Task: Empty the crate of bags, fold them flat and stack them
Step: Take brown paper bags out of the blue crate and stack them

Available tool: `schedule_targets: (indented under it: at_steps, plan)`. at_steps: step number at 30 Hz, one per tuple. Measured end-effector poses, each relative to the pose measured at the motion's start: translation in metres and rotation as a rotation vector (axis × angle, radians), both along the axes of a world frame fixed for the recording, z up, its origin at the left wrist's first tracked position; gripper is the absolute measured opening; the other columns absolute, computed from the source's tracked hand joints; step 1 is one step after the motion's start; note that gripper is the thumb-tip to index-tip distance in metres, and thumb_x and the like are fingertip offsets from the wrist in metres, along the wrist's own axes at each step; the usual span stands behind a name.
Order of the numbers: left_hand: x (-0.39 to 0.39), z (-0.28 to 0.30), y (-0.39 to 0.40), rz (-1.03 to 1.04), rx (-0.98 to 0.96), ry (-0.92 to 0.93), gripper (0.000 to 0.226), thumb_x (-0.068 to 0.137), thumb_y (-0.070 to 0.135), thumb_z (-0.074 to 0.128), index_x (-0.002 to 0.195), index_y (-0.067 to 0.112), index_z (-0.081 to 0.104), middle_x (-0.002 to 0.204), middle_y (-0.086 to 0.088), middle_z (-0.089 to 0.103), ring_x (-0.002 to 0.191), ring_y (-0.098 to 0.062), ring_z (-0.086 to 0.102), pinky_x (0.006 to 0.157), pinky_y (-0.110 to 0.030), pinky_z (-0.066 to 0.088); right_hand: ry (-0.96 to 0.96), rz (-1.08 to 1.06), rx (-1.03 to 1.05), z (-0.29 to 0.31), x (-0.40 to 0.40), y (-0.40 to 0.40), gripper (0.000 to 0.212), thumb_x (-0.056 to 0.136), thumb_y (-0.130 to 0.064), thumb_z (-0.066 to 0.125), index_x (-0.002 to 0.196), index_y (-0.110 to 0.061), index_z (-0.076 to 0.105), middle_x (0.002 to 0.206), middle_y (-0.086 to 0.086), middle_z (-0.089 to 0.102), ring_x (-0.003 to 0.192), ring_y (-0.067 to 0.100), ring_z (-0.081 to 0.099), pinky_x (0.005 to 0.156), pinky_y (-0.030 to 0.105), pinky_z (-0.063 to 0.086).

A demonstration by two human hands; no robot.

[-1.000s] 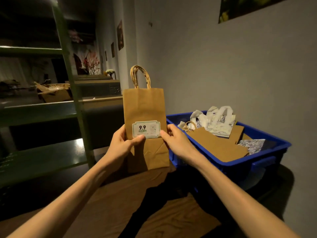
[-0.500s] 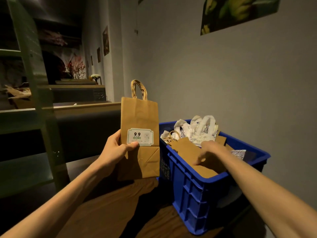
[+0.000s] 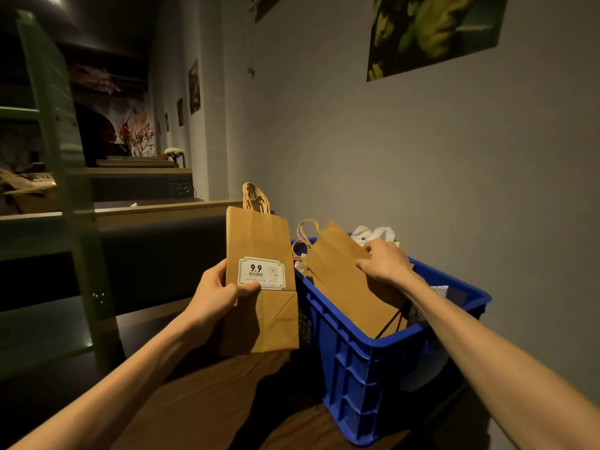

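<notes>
Bags fill our blue crate (image 3: 354,362), which stands on the wooden surface (image 3: 207,404) close to the grey wall (image 3: 406,173). Our left hand (image 3: 216,295) holds a flat brown paper bag (image 3: 259,241) upright just to the left of the crate, its twisted paper handles at the top. The thumb presses the front of it at the lower edge of a white label (image 3: 261,273) printed "9.9", and the fingers curl round behind, so this hand is clamped on the bag. The bag's folded bottom flap points down, near the surface; whether it touches, we cannot tell.

Our right hand (image 3: 383,261) reaches into the crate and grips a second brown paper bag (image 3: 344,284) by its upper edge, fingers bent over the paper. That bag leans tilted, its handle loops rising above the crate's far left rim while its lower end sits inside the crate. Behind the hand a white bag with looped handles (image 3: 373,233) pokes up, and a patterned bag (image 3: 440,292) lies at the right side of the crate.

A green shelf frame (image 3: 65,177) stands at the left. A picture (image 3: 435,30) hangs on the wall above the crate.
</notes>
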State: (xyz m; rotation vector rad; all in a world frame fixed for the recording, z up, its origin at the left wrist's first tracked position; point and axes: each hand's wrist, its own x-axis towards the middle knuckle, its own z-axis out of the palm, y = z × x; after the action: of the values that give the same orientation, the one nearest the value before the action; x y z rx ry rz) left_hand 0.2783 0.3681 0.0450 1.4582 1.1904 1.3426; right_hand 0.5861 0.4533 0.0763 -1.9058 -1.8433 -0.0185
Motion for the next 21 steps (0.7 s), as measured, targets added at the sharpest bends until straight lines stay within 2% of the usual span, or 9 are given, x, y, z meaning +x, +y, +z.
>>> schedule_targets:
  at_steps: [2, 5, 7, 10, 12, 13, 17, 19, 21]
  plan:
    - [-0.005, 0.004, -0.004, 0.006, 0.011, 0.01, 0.032, 0.088, 0.005, 0.07, 0.104, 0.032, 0.061, 0.095, 0.01, 0.075, 0.091, -0.01, 0.071, 0.069, -0.022, 0.051, 0.097, -0.034, 0.046, 0.007, 0.0, -0.002, 0.009, 0.09, -0.023, 0.061, 0.087, -0.015, 0.06, 0.074, 0.004, 0.06, 0.071, 0.023, 0.059, 0.059, 0.033, 0.046]
    - [-0.012, 0.008, -0.009, 0.024, 0.014, -0.001, 0.032, 0.088, 0.007, 0.071, 0.104, 0.032, 0.061, 0.092, 0.011, 0.076, 0.093, -0.012, 0.071, 0.069, -0.023, 0.05, 0.304, -0.11, 0.132, 0.02, -0.001, -0.008, 0.035, 0.097, -0.027, 0.058, 0.13, -0.014, 0.058, 0.097, 0.005, 0.065, 0.08, 0.02, 0.061, 0.066, 0.031, 0.046]
    - [-0.015, 0.011, -0.011, 0.038, 0.012, -0.009, 0.033, 0.087, 0.008, 0.072, 0.107, 0.031, 0.06, 0.098, 0.007, 0.075, 0.097, -0.015, 0.07, 0.07, -0.025, 0.051, 0.386, -0.109, 0.205, 0.033, -0.002, -0.016, 0.037, 0.101, -0.026, 0.053, 0.134, -0.01, 0.053, 0.108, 0.007, 0.066, 0.086, 0.021, 0.062, 0.07, 0.031, 0.048]
    - [-0.016, 0.019, -0.017, 0.067, 0.062, 0.007, 0.063, 0.085, 0.008, 0.075, 0.137, 0.03, 0.046, 0.121, 0.006, 0.064, 0.109, -0.017, 0.063, 0.08, -0.028, 0.049, 0.465, -0.086, 0.363, 0.057, -0.009, -0.037, 0.039, 0.104, -0.024, 0.05, 0.138, -0.006, 0.048, 0.129, 0.013, 0.061, 0.113, 0.031, 0.061, 0.086, 0.036, 0.047]
    - [-0.014, 0.026, -0.023, 0.084, 0.126, 0.068, 0.093, 0.084, 0.007, 0.075, 0.154, 0.035, 0.02, 0.134, 0.011, 0.046, 0.117, -0.015, 0.052, 0.092, -0.031, 0.043, 0.466, -0.031, 0.512, 0.07, -0.017, -0.053, 0.026, 0.104, -0.023, 0.049, 0.125, -0.009, 0.053, 0.11, 0.009, 0.065, 0.101, 0.028, 0.063, 0.077, 0.031, 0.045]
    - [-0.012, 0.029, -0.026, 0.084, 0.136, 0.085, 0.094, 0.086, 0.007, 0.074, 0.155, 0.036, 0.019, 0.135, 0.01, 0.043, 0.117, -0.014, 0.05, 0.094, -0.03, 0.042, 0.46, 0.009, 0.589, 0.076, -0.023, -0.06, 0.016, 0.104, -0.023, 0.049, 0.113, -0.011, 0.054, 0.094, 0.005, 0.064, 0.086, 0.023, 0.064, 0.069, 0.029, 0.044]
    - [0.001, 0.039, -0.044, 0.062, 0.116, 0.03, 0.036, 0.092, 0.009, 0.066, 0.124, 0.026, 0.066, 0.12, -0.003, 0.069, 0.105, -0.014, 0.066, 0.073, -0.017, 0.051, 0.325, 0.216, 0.831, 0.092, -0.058, -0.096, 0.01, 0.103, -0.018, 0.05, 0.096, -0.012, 0.051, 0.059, -0.002, 0.053, 0.046, 0.011, 0.051, 0.043, 0.024, 0.037]
    - [0.008, 0.045, -0.051, 0.049, 0.15, -0.03, 0.029, 0.093, 0.017, 0.066, 0.122, 0.021, 0.069, 0.118, -0.001, 0.071, 0.107, -0.012, 0.066, 0.08, -0.02, 0.054, 0.137, 0.306, 0.895, 0.09, -0.085, -0.119, 0.003, 0.099, -0.012, 0.051, 0.097, -0.011, 0.053, 0.056, -0.004, 0.051, 0.041, 0.014, 0.051, 0.039, 0.025, 0.04]
    - [0.016, 0.055, -0.062, -0.026, 0.156, -0.153, 0.035, 0.091, 0.037, 0.063, 0.119, 0.018, 0.072, 0.114, 0.0, 0.073, 0.109, -0.015, 0.066, 0.093, -0.034, 0.054, -0.07, 0.333, 0.905, 0.076, -0.115, -0.141, 0.014, 0.085, -0.005, 0.059, 0.096, -0.013, 0.055, 0.053, -0.002, 0.05, 0.041, 0.025, 0.053, 0.039, 0.023, 0.033]
